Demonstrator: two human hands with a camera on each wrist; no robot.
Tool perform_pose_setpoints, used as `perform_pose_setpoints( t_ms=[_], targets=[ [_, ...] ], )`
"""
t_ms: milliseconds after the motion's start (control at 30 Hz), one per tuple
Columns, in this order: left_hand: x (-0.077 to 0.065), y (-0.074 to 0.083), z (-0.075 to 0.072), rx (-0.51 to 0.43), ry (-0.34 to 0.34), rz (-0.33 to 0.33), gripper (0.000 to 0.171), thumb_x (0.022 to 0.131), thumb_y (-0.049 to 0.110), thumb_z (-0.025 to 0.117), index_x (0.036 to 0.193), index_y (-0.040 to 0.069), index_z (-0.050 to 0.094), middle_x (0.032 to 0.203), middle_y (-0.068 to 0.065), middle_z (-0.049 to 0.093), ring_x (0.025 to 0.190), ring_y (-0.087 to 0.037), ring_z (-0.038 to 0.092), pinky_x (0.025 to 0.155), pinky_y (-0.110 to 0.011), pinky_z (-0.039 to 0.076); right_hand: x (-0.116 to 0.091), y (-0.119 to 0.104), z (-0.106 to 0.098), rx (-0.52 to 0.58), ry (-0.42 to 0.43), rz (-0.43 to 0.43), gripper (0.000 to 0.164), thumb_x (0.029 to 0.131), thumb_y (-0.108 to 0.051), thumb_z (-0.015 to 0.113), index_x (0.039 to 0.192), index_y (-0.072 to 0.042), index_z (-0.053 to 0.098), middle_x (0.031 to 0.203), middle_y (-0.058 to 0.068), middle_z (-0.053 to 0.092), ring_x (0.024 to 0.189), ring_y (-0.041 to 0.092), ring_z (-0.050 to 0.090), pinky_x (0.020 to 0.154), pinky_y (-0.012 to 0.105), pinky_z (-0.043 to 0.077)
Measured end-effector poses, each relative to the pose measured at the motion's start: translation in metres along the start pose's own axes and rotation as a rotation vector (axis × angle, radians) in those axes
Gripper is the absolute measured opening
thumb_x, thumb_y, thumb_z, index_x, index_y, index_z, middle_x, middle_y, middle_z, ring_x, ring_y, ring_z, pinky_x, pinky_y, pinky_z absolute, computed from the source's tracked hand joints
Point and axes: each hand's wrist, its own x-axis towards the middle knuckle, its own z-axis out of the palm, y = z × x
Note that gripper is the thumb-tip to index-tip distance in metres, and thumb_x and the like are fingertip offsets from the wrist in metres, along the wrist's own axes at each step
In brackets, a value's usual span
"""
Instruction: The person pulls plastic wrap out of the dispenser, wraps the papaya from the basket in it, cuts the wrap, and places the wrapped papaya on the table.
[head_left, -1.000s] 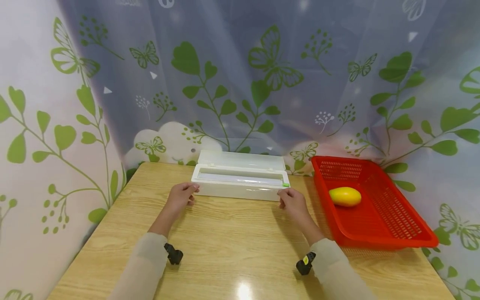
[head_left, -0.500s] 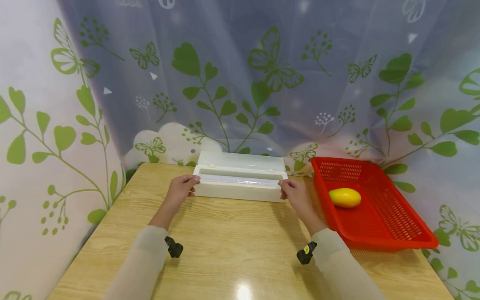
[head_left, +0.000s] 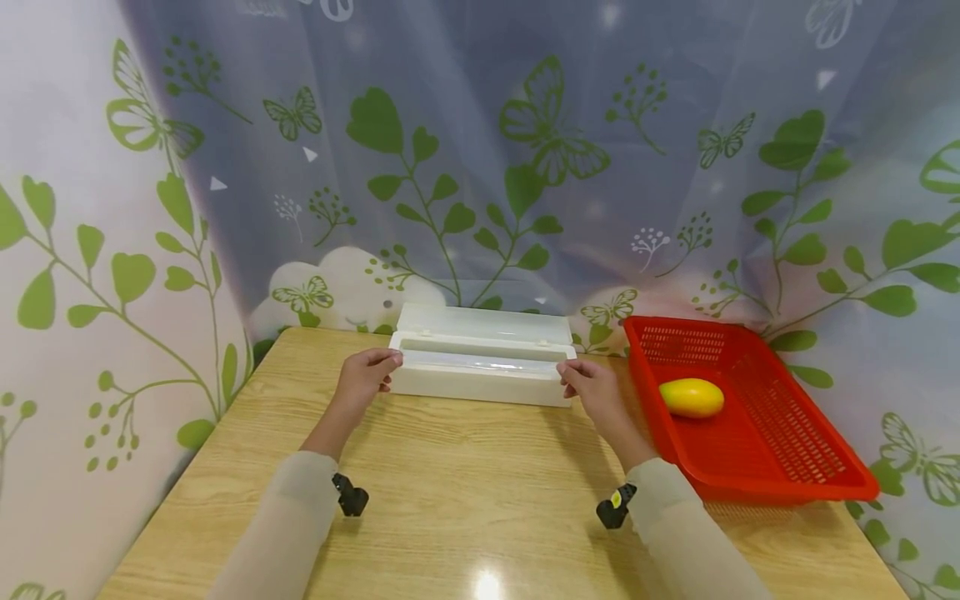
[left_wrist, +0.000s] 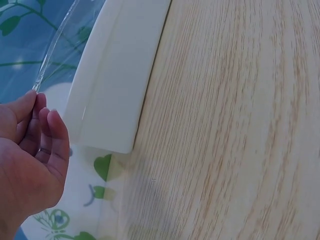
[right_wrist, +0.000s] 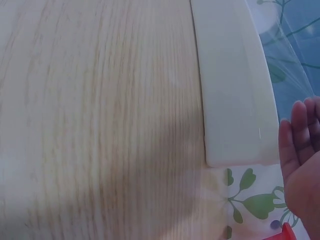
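A long white cling film dispenser (head_left: 480,388) lies on the wooden table with its lid (head_left: 483,322) tipped back. Clear cling film (head_left: 480,362) stretches along its front top. At the left end my left hand (head_left: 362,382) pinches the film's edge between thumb and forefinger; in the left wrist view that gathered edge of film (left_wrist: 54,50) runs up from the fingertips. My right hand (head_left: 596,390) pinches the film at the other end. In the right wrist view the right hand (right_wrist: 305,150) is cut off by the frame, hiding its thumb.
To the right stands a red plastic basket (head_left: 757,433) holding a yellow mango-like fruit (head_left: 693,398). A patterned curtain (head_left: 480,167) hangs right behind the dispenser. Bare wooden tabletop (head_left: 465,475) extends between my forearms.
Both hands have risen slightly from the dispenser's front corners, drawing the film's edge up with them. The green piece at the right end has dropped out of sight. The last half second shows little movement.
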Motion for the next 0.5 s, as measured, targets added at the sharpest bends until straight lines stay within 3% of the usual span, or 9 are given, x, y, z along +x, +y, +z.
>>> perform_pose_setpoints(
  t_ms=[267, 500],
  targets=[
    [0.0022, 0.0052, 0.0043, 0.008, 0.038, 0.024, 0.039, 0.100, 0.026, 0.065, 0.129, 0.000, 0.065, 0.108, -0.004, 0.065, 0.074, -0.010, 0.054, 0.065, -0.021, 0.053, -0.0020, -0.0062, -0.0023, 0.009, -0.028, 0.011, 0.030, 0.096, -0.023, 0.071, 0.110, 0.004, 0.070, 0.077, -0.004, 0.064, 0.064, 0.012, 0.059, 0.067, 0.025, 0.055],
    [0.0050, 0.0101, 0.0069, 0.022, 0.087, 0.042, 0.034, 0.101, 0.024, 0.064, 0.125, 0.000, 0.067, 0.112, -0.015, 0.065, 0.074, -0.012, 0.055, 0.063, -0.020, 0.052, -0.0014, -0.0098, -0.0025, -0.008, 0.020, -0.039, 0.026, 0.096, -0.021, 0.071, 0.107, 0.003, 0.072, 0.075, -0.005, 0.064, 0.062, 0.011, 0.058, 0.065, 0.023, 0.053]
  ],
)
